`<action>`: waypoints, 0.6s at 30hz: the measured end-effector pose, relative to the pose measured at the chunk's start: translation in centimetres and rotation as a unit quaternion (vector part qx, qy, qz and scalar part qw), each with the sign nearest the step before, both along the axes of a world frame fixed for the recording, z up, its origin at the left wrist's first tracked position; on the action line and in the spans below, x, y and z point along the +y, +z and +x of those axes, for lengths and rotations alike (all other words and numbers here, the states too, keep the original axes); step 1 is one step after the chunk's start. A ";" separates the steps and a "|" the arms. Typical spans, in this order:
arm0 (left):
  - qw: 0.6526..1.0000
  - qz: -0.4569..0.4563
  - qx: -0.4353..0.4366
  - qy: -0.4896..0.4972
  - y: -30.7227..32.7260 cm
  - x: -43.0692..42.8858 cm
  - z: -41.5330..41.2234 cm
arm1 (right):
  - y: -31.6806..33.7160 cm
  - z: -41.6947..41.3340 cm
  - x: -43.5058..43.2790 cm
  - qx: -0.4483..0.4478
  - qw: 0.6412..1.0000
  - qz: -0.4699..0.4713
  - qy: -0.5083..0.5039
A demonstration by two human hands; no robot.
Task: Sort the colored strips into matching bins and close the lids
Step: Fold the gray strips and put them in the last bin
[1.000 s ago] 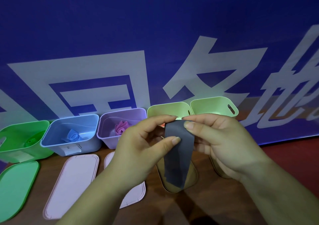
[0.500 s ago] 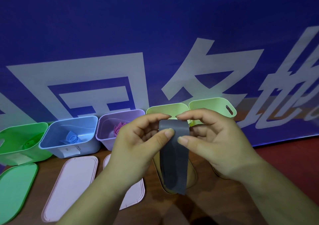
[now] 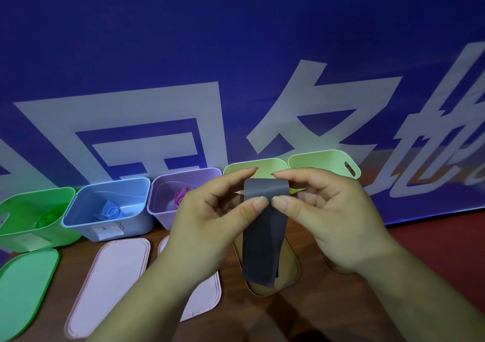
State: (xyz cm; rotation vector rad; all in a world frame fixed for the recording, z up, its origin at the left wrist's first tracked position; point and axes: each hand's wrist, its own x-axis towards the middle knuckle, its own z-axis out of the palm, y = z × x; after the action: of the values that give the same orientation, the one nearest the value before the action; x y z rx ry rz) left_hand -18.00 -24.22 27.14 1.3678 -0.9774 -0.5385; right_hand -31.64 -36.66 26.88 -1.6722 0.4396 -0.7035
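Note:
A dark grey strip [image 3: 262,239] hangs folded over between my hands, above the table. My left hand [image 3: 207,226] pinches its upper left part between thumb and fingers. My right hand [image 3: 330,218] pinches the upper right part, and the two thumbs meet on the strip's front. Behind stands a row of open bins: green [image 3: 23,210], blue [image 3: 86,197] with a rolled blue strip [image 3: 111,212], purple [image 3: 168,184] with a pink strip [image 3: 181,197], and two pale green bins [image 3: 265,167] [image 3: 325,159] partly hidden by my hands.
Lids lie flat on the brown table in front of the bins: a green lid [image 3: 23,289], two pink lids [image 3: 110,284] [image 3: 207,297] and a tan lid [image 3: 288,271] under the strip. A blue banner with white characters [image 3: 236,79] rises right behind the bins.
The strip's fold has turned more squarely towards me. My right thumb has slid left to meet the left thumb on the strip's front. Both hands have kept hold.

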 end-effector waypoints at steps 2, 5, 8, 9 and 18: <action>1.000 0.002 -0.005 -0.004 -0.2 0.1 0.2 | -0.1 0.1 -0.2 0.000 1.000 -0.003 -0.003; 1.000 0.011 -0.023 -0.004 -0.5 0.2 0.4 | -0.1 0.1 -0.3 -0.002 1.000 0.007 0.004; 0.999 0.016 -0.037 -0.010 -0.7 0.2 0.6 | 0.1 0.2 -0.2 -0.008 0.999 0.035 0.011; 0.999 0.014 -0.035 -0.012 -0.6 0.2 0.6 | 0.1 0.2 -0.2 -0.004 0.999 0.040 0.011; 1.000 -0.014 0.011 -0.012 -1.0 0.0 0.9 | -0.3 0.4 -0.7 0.030 0.999 0.025 0.015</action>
State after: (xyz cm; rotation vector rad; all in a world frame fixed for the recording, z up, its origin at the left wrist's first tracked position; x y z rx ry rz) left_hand -17.10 -24.25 26.14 1.3233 -0.9812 -0.5546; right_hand -31.27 -37.34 26.61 -1.6525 0.4706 -0.6161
